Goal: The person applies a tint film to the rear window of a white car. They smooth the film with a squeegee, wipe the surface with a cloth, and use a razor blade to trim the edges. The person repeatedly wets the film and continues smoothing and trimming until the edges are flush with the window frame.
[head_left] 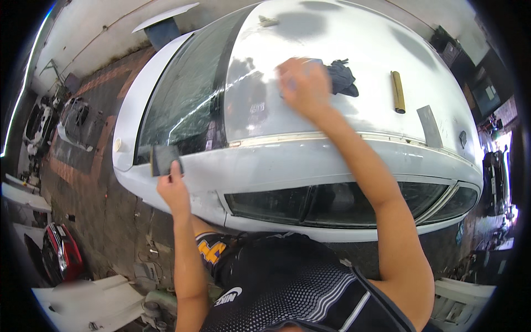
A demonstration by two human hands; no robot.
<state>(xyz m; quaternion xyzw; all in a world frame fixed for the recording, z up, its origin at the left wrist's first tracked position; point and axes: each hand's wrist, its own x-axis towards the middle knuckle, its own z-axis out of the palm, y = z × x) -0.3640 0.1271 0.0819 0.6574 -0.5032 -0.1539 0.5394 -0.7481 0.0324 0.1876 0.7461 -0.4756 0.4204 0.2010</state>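
Note:
My left hand pinches a dark grey piece of sandpaper with a tan edge, held over the car's side by the lower corner of the windshield. On the white and grey patchy car roof, my right hand is pressed down, blurred by motion. Its fingers curl over something bluish that is mostly hidden beneath the palm. Just right of that hand lies a crumpled dark cloth. Farther right on the roof are a rolled brown sandpaper sheet and a flat grey strip.
A small dark object rests near the roof's right end, and a light scrap at its far left. A white cup stands by the windshield. Loose car panels and a red tail light are on the floor at left.

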